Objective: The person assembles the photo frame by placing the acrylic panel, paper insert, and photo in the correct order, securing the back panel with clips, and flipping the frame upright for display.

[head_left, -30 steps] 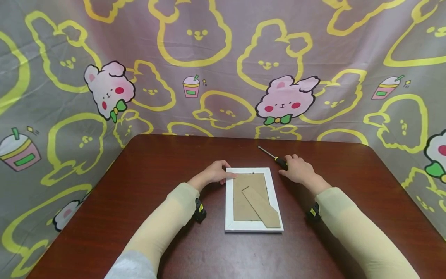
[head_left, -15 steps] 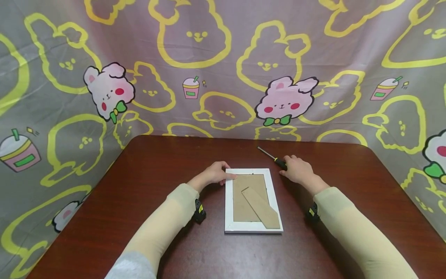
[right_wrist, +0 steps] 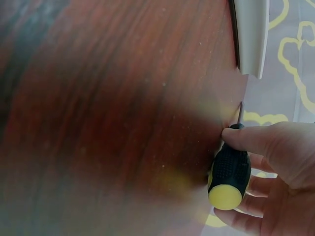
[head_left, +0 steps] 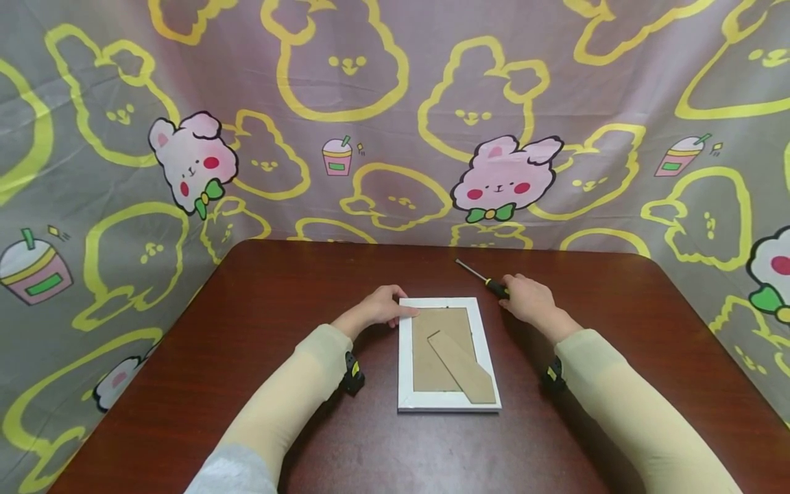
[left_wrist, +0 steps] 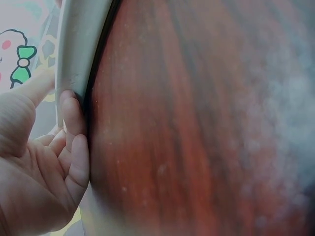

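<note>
A white picture frame (head_left: 405, 357) lies back side up on the table, its brown backing board and slanted easel stand (head_left: 459, 367) showing in the head view. At its far left corner my left hand (head_left: 384, 306) grips the edge, thumb on top and fingers curled against the side. In the left wrist view the fingers (left_wrist: 74, 115) press the frame's white side (left_wrist: 81, 54). My right hand (head_left: 529, 299) holds a screwdriver (right_wrist: 230, 164) by its black and yellow handle, thumb on one side and fingers on the other. The screwdriver's metal shaft points away to the left.
A dark red-brown wooden table (head_left: 296, 274) carries everything. Behind it and at both sides hangs a grey-pink cloth (head_left: 395, 137) printed with cartoon rabbits and cups. Small black wrist devices sit under both sleeves.
My right thumb has drawn in slightly against the screwdriver's handle. The left hand and the picture frame stay where they were.
</note>
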Action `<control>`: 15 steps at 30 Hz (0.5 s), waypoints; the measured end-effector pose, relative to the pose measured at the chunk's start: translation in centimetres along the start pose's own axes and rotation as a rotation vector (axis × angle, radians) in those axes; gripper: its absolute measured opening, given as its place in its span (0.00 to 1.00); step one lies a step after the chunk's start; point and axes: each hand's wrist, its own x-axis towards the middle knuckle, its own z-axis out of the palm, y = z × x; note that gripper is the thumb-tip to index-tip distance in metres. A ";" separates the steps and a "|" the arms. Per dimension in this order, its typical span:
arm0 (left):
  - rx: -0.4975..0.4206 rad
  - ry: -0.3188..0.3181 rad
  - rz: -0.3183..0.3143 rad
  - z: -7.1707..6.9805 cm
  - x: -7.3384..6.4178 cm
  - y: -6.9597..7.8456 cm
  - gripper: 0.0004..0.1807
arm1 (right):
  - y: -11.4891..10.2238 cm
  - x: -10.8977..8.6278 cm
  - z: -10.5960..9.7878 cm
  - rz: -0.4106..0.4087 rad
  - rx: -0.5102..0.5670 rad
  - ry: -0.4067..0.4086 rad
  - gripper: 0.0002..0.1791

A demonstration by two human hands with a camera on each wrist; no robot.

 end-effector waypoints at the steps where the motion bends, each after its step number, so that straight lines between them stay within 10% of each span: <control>1: -0.002 -0.001 -0.001 0.0 0.0 0.0 0.21 | 0.0 0.0 0.0 -0.001 -0.002 0.000 0.22; 15: -0.005 0.001 0.011 0.0 0.0 0.0 0.21 | 0.0 0.3 0.2 0.020 0.003 0.012 0.19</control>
